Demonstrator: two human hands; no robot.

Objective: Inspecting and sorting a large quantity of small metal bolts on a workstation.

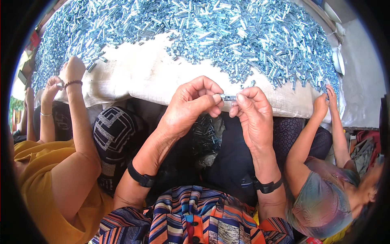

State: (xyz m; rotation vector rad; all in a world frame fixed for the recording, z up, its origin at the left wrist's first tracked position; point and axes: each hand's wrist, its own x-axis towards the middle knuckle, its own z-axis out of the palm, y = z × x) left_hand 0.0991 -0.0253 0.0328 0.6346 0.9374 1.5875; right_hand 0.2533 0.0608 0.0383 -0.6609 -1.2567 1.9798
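Between my two hands, just off the near edge of the cloth, is a small shiny metal sleeve [230, 98], held level. My left hand [190, 106] pinches its left end between thumb and fingertips. The thumb and forefinger of my right hand [255, 116] close on its right end. Fingertips cover both ends, so their shape is hidden. Beyond my hands spreads a wide heap of silvery-blue metal sleeves [243, 36], on a cream cloth [142, 73]. Below my hands, between my knees, sits an opened bag [217, 136] with dark metal pieces in it.
At the left, a person in a mustard top [48, 179] has both hands at the heap's edge. Another person in a multicoloured top [325, 199] reaches to the cloth at the right. A white bowl [338, 60] stands by the heap's right side.
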